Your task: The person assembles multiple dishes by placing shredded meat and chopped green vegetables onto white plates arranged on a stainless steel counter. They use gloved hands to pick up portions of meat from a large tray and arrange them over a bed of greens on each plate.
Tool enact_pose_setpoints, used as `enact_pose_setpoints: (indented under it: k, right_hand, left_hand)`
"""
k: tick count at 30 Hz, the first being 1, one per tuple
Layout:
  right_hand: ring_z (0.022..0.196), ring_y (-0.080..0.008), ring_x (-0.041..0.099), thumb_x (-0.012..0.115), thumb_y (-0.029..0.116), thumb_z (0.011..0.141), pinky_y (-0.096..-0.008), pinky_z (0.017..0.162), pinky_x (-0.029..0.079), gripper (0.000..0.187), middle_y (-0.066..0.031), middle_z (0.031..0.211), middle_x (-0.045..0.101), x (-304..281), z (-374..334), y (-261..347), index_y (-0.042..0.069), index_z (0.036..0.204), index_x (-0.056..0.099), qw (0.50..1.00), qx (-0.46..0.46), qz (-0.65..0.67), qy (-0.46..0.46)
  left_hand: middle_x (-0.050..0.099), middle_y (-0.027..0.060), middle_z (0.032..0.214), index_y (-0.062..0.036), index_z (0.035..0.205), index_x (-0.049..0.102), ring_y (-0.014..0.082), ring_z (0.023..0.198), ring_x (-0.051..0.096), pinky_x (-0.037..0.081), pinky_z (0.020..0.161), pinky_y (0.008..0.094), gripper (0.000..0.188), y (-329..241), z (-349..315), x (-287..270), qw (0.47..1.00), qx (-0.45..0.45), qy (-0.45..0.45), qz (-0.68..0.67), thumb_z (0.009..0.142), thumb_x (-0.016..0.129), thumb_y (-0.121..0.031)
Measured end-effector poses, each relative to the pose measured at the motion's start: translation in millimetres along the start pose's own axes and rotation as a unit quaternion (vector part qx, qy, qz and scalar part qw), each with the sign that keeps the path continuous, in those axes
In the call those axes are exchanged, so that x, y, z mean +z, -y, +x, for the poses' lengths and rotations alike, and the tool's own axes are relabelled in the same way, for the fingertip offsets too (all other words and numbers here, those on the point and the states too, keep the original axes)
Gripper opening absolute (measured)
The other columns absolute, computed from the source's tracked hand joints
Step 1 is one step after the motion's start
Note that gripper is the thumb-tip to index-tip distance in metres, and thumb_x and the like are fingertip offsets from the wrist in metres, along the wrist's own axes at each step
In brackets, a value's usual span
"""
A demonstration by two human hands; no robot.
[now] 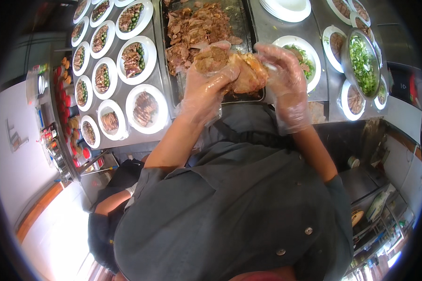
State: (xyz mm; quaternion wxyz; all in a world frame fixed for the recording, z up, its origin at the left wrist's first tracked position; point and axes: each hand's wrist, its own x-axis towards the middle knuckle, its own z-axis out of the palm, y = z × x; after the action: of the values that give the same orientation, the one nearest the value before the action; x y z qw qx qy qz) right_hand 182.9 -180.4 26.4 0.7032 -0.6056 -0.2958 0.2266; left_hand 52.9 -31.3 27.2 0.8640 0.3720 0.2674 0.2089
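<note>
My left hand [210, 89], in a clear plastic glove, is closed around a large chunk of browned cooked meat [249, 77]. Its thumb lies across the chunk, just above the near edge of a dark tray [251, 28]. At the chunk's right end is my right hand [286, 70], also gloved, with fingers curved but apart. Whether those fingertips touch the meat I cannot tell. Torn pieces of cooked meat [201, 25] are heaped on the tray beyond my hands. Beside my right hand stands a white plate [317, 70] with chopped greens and some meat.
Several white plates [150, 52] of sliced meat and green vegetables line the table's left side. Stacked plates [286, 9] stand at the far right. A metal bowl of chopped greens [362, 65] rests among plates further right. Another person's arm [112, 201] shows at lower left.
</note>
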Motion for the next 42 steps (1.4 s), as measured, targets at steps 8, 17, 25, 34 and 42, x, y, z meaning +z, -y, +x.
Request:
enact_pose_setpoints:
  k: [8,17,25,34,42]
  right_hand:
    - [0.116,-0.0182,0.069,0.077,-0.002,0.098,-0.0327,0.102,0.059,0.038,-0.0096,0.130,0.071,-24.0,-3.2,-21.3,0.001,0.134,0.066,0.996,0.087,-0.017,0.017]
    - [0.109,-0.0163,0.071,0.079,0.003,0.094,-0.0322,0.096,0.059,0.032,-0.0097,0.111,0.077,-213.5,-21.4,-69.5,0.003,0.125,0.072,0.904,0.231,-0.348,-0.088]
    - [0.095,-0.0230,0.071,0.087,0.035,0.089,-0.0400,0.087,0.057,0.031,-0.0092,0.100,0.078,-283.8,-7.7,-170.3,0.008,0.101,0.077,0.889,0.283,-0.358,0.043]
    - [0.099,-0.0249,0.073,0.088,0.036,0.085,-0.0393,0.089,0.055,0.033,-0.0095,0.106,0.078,-294.2,19.6,-178.0,0.009,0.101,0.077,0.879,0.254,-0.377,0.145]
    - [0.099,-0.0163,0.073,0.084,0.013,0.097,-0.0365,0.093,0.060,0.032,-0.0059,0.115,0.077,-303.3,22.2,-153.5,0.004,0.125,0.073,0.941,0.215,-0.007,0.261]
  left_hand:
    - [0.072,0.0075,0.124,-0.0030,0.133,0.066,0.0175,0.115,0.070,0.056,0.104,0.0332,0.051,6.0,5.2,-7.6,0.985,0.030,-0.021,0.167,0.087,0.089,-0.003]
    - [0.072,0.0101,0.126,-0.0016,0.142,0.062,0.0203,0.112,0.072,0.058,0.098,0.0338,0.052,39.2,-1.0,-24.8,0.983,-0.060,-0.093,0.147,0.094,0.082,-0.004]
    - [0.072,0.0107,0.126,-0.0003,0.143,0.061,0.0213,0.112,0.071,0.056,0.103,0.0362,0.058,66.5,-6.9,2.3,0.976,-0.065,-0.119,0.173,0.092,0.086,-0.011]
    - [0.071,0.0098,0.122,-0.0003,0.144,0.061,0.0188,0.103,0.072,0.059,0.088,0.0306,0.062,143.6,8.6,72.1,0.947,-0.118,-0.175,0.242,0.089,0.087,-0.009]
    - [0.073,0.0111,0.117,0.0014,0.138,0.062,0.0202,0.108,0.071,0.061,0.094,0.0328,0.059,241.2,44.2,135.5,0.962,-0.070,-0.147,0.220,0.086,0.089,-0.005]
